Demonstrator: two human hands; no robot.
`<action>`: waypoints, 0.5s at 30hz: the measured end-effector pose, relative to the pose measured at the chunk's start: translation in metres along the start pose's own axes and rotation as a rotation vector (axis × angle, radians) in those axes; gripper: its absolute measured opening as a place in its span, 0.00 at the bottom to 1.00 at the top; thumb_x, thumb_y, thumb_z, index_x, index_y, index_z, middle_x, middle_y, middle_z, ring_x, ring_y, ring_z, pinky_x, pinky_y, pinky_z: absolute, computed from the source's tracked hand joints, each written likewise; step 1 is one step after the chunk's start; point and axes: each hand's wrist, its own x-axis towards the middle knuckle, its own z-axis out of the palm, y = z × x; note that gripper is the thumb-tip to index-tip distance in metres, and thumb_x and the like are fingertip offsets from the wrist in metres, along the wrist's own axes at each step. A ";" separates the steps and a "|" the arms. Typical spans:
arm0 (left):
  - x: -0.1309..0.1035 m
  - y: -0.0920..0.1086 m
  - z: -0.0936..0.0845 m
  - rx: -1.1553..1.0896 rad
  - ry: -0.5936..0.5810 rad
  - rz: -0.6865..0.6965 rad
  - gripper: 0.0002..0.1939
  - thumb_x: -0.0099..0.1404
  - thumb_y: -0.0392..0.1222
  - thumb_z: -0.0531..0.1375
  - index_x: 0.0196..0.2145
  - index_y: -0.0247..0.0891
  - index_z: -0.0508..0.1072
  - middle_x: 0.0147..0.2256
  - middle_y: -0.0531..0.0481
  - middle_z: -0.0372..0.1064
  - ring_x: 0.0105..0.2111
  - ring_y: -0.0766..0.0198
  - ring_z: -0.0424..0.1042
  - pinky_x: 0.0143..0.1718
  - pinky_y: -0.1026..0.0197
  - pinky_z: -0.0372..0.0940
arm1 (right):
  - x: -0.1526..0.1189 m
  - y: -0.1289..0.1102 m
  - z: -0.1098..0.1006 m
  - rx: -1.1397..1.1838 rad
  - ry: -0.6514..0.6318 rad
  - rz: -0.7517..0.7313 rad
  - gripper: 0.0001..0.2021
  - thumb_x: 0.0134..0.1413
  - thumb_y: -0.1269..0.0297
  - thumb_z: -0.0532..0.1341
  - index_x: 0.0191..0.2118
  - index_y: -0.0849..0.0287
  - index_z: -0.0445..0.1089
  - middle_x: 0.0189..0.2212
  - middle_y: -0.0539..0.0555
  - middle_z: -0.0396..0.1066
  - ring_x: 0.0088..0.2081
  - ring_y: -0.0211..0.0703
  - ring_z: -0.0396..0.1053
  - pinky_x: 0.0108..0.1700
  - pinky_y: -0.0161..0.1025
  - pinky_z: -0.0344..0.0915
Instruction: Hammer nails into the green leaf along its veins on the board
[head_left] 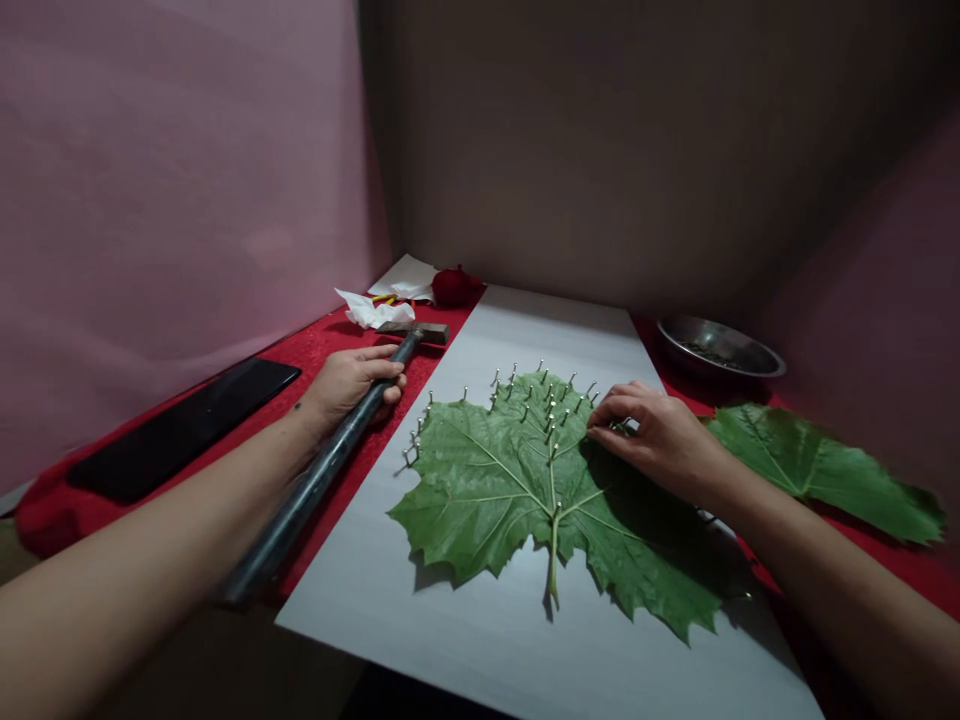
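Note:
My left hand [349, 385] is wrapped round the dark handle of a hammer [330, 465], near its steel head. The hammer lies slantwise over the red cloth, left of the white board. On the board a large green lobed leaf [480, 480] lies flat with its stem towards me. Several upright nails [551, 408] stand in its top lobe, along its midrib and at its left edge. My right hand [660, 440] is at the leaf's upper right, thumb and fingers pinched together. A small shiny bit, seemingly a nail, shows between them; its tip is hidden.
A metal bowl [720, 347] with small dark pieces stands at the back right. A second leaf [817, 465] lies below it. A black phone [187, 425] is on the red cloth [330, 345] at left. Crumpled white tissue [371, 310] and a red object [454, 287] sit at the back.

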 end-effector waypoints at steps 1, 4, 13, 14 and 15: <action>0.000 0.000 0.000 0.003 0.002 -0.003 0.24 0.51 0.26 0.60 0.47 0.27 0.67 0.20 0.48 0.68 0.12 0.68 0.63 0.08 0.69 0.55 | 0.000 0.000 0.000 0.001 0.000 0.000 0.05 0.49 0.69 0.60 0.25 0.55 0.70 0.27 0.54 0.70 0.34 0.46 0.64 0.37 0.45 0.61; 0.001 0.001 0.001 0.016 0.010 -0.011 0.22 0.50 0.26 0.61 0.46 0.28 0.68 0.19 0.48 0.68 0.11 0.68 0.63 0.08 0.69 0.55 | -0.001 0.000 0.000 0.009 0.004 0.000 0.05 0.50 0.69 0.60 0.26 0.55 0.70 0.27 0.54 0.69 0.34 0.46 0.64 0.38 0.45 0.61; 0.002 0.000 0.004 0.088 0.015 -0.050 0.15 0.49 0.28 0.62 0.37 0.31 0.72 0.19 0.49 0.69 0.11 0.68 0.64 0.08 0.70 0.57 | -0.002 0.001 0.000 0.019 0.011 0.000 0.05 0.50 0.69 0.59 0.26 0.56 0.70 0.27 0.54 0.69 0.34 0.45 0.64 0.38 0.44 0.61; 0.002 0.000 0.004 0.095 0.015 -0.051 0.15 0.49 0.28 0.62 0.37 0.31 0.72 0.19 0.49 0.69 0.11 0.69 0.64 0.08 0.70 0.57 | -0.002 0.002 0.001 0.023 0.011 -0.006 0.05 0.50 0.69 0.59 0.26 0.57 0.70 0.27 0.54 0.69 0.34 0.45 0.64 0.38 0.44 0.61; 0.002 0.000 0.004 0.101 0.016 -0.052 0.14 0.49 0.28 0.62 0.36 0.32 0.72 0.19 0.49 0.69 0.11 0.69 0.64 0.08 0.70 0.57 | -0.002 0.002 0.001 0.027 0.012 -0.011 0.05 0.50 0.69 0.59 0.26 0.57 0.70 0.27 0.54 0.69 0.34 0.45 0.64 0.38 0.44 0.61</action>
